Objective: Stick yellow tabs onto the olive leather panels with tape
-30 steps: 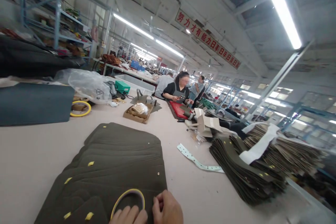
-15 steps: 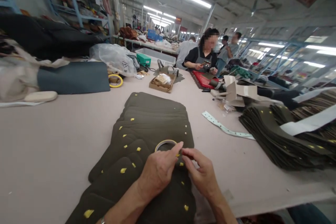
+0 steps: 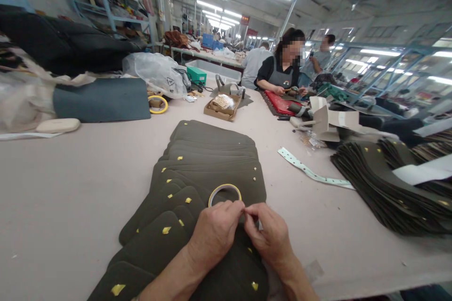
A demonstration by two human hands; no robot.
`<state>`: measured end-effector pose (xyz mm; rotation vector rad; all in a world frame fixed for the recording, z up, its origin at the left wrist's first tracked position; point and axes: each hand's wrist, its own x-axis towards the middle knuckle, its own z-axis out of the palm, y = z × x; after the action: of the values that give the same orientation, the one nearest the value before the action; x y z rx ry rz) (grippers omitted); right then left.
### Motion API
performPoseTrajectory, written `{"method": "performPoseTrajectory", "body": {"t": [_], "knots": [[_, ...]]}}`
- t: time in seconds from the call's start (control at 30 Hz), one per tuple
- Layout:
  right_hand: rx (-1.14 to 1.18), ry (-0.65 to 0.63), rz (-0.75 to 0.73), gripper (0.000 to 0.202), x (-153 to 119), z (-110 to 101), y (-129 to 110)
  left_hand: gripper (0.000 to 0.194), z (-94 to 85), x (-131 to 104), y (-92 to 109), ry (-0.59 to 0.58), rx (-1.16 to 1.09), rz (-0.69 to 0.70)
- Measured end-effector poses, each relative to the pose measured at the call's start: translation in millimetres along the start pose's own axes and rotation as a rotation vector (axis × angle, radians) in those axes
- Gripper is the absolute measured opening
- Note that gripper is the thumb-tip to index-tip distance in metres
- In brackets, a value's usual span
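Note:
Dark olive fabric panels point(image 3: 212, 150) lie overlapped in front of me, dotted with small yellow tape bits point(image 3: 166, 230). My left hand point(image 3: 215, 228) is closed around the near side of a roll of yellow tape point(image 3: 211, 197), whose ring rises beyond the knuckles. Close against its fingertips, my right hand point(image 3: 270, 233) is pinched shut. Whatever lies between those fingertips is too small and covered to make out. Two small metal studs point(image 3: 254, 179) show on a panel just beyond the hands.
A thick stack of olive panels point(image 3: 381, 188) stands at right, near a pale perforated strip point(image 3: 314, 174). Farther back are a cardboard box of small gold parts point(image 3: 222, 106), another yellow tape roll point(image 3: 157, 104) and a red piece point(image 3: 278, 102) by a seated co-worker point(image 3: 282, 70).
Both hands have drawn together at the fingertips, and my left index finger has curled in. More of the tape ring shows. My view has turned slightly left.

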<state>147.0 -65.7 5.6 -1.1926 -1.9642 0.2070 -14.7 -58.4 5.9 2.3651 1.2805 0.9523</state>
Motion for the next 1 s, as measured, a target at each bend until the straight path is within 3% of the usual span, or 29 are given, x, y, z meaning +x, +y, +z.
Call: {"method": "performPoseTrajectory", "body": {"t": [0.17,0.27,0.37,0.47,0.6,0.83,1.0], "knots": [[0.355,-0.038,0.504,0.019,3.3,3.6,-5.2,0.029,0.0,-1.7,2.4,0.094,0.023,0.062],[0.546,-0.005,0.755,0.031,7.3,0.2,12.3,0.030,1.9,-3.7,3.8,0.140,0.011,0.101],[0.550,0.007,0.874,0.042,8.7,-10.8,39.3,0.025,4.4,-2.3,3.6,0.086,0.088,0.040],[0.485,-0.070,0.842,0.042,7.0,-22.2,57.8,0.017,5.7,1.9,2.1,-0.072,0.216,-0.047],[0.333,-0.207,0.726,0.035,3.5,-27.3,59.3,0.013,4.5,5.3,1.5,-0.221,0.266,-0.058],[0.023,-0.305,0.466,0.020,5.6,-25.3,47.0,0.012,3.5,5.3,2.3,-0.253,0.261,-0.066],[-0.107,-0.325,0.368,0.015,7.5,-20.0,51.0,0.015,5.3,3.9,0.9,-0.231,0.261,-0.057]]}}
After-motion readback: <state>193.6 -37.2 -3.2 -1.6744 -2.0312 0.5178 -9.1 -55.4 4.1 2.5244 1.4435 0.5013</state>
